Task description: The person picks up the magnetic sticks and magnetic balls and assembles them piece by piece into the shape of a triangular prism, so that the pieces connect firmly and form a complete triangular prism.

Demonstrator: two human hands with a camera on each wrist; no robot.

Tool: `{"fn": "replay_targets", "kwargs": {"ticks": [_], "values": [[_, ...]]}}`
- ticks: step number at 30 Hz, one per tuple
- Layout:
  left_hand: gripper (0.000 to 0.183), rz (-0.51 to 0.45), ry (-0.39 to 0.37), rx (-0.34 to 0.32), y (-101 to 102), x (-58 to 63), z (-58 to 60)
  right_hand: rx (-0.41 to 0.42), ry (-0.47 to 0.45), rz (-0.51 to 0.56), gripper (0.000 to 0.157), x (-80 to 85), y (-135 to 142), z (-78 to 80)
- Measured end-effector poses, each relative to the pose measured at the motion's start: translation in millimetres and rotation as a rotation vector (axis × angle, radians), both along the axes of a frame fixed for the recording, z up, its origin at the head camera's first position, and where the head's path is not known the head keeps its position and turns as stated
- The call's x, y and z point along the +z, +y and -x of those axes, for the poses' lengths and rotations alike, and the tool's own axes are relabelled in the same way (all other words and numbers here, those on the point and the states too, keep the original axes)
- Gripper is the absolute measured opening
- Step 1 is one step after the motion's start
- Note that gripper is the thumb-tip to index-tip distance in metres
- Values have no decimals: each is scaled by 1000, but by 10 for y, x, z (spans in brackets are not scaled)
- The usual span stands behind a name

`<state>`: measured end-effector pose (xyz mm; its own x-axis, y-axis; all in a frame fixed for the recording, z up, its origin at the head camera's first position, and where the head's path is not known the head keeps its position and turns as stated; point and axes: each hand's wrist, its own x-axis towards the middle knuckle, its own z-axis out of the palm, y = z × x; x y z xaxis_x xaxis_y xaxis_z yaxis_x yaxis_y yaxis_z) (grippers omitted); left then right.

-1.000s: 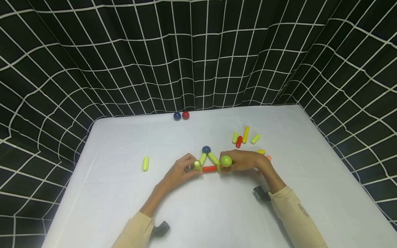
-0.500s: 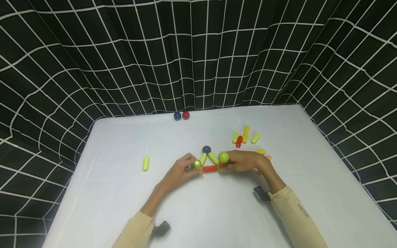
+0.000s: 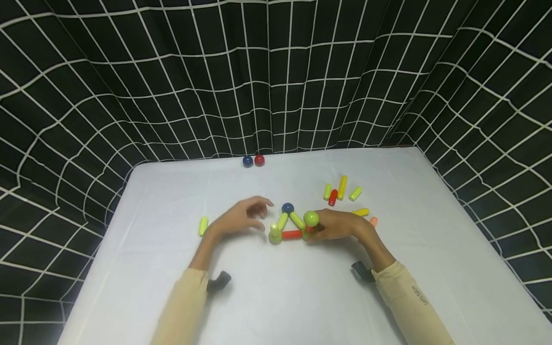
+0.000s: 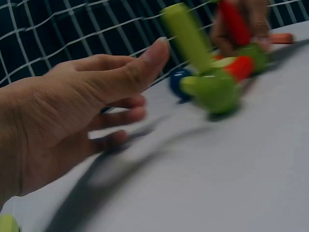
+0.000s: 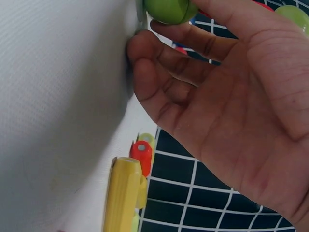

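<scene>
A magnetic triangle lies mid-table in the head view. Its far corner is a blue ball [image 3: 287,208], joined by two lime rods [image 3: 297,220] to green balls at the near corners. A red rod [image 3: 292,235] links those two. Upright on the left green ball [image 4: 217,92] stands a lime rod [image 4: 187,36]. On the right green ball [image 5: 169,9] rises a red rod [image 4: 235,24] topped by another green ball [image 3: 311,218]. My right hand [image 3: 336,224] pinches that right corner ball between thumb and fingers. My left hand [image 3: 239,218] hovers beside the triangle, fingers spread and loosely bent, holding nothing.
A loose lime rod [image 3: 203,226] lies left of my left hand. Blue [image 3: 247,161] and red [image 3: 259,160] balls sit at the far edge. Right of centre lie several rods, including a long yellow rod [image 3: 342,188] and a short red rod [image 3: 333,197]. Black gridded curtains [image 3: 276,72] surround the table.
My left hand has let go of the left corner and moved left and away from me. The upright red rod with its green ball has tipped slightly leftward, while my right hand stays put.
</scene>
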<state>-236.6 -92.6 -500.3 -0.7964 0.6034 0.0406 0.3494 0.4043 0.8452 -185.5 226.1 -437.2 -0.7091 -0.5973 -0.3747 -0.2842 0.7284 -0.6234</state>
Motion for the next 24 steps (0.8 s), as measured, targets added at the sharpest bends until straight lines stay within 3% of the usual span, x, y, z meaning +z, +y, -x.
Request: {"fn": "replay_targets", "kwargs": {"ticks": [4, 6, 8, 11, 14, 16, 18, 20, 22, 24], "values": [[37, -12, 155, 314, -32, 140, 524, 13, 2, 2, 22, 1, 3, 8], [42, 40, 216, 420, -29, 176, 751, 17, -5, 5, 22, 1, 5, 11], [51, 142, 246, 435, -27, 198, 928, 17, -13, 9, 23, 0, 7, 12], [60, 334, 260, 387, -47, 181, 1074, 27, -19, 18, 23, -15, -3, 11], [54, 438, 264, 392, -94, 148, 1079, 46, -13, 26, 23, -27, -29, 8], [47, 432, 277, 429, -119, 126, 1038, 48, -13, 27, 23, -23, -41, 7], [41, 350, 282, 471, -133, 119, 975, 40, -15, 23, 23, -10, -41, 3], [40, 229, 273, 471, -125, 140, 873, 31, -19, 16, 23, 2, -29, 3], [40, 107, 254, 414, -98, 194, 712, 22, -26, 7, 23, 7, -8, 4], [43, 4, 246, 306, -47, 281, 496, 18, -29, 4, 23, 9, 14, 9]]}}
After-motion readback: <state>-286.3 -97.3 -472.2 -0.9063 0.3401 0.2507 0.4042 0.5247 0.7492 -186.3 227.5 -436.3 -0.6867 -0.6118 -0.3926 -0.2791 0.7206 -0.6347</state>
